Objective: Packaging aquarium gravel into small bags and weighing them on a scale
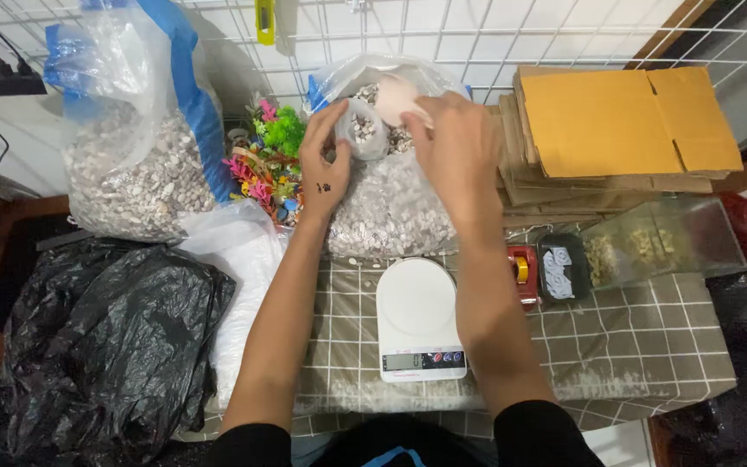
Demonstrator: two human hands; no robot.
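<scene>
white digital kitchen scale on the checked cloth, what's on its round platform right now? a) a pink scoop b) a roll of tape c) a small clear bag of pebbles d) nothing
d: the round platform of the white digital kitchen scale is bare; the small clear plastic bag of pebbles is held up in the left hand, and the right hand holds the pale pink scoop over the large clear sack of pebbles.

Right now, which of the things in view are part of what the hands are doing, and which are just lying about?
In use:
left hand holding a small clear bag of pebbles
right hand holding a pale scoop
big open pebble sack
white kitchen scale, just in front

Lying about:
second pebble sack
black bin bag
coloured plastic plants
flattened cardboard boxes
tape dispenser
</scene>
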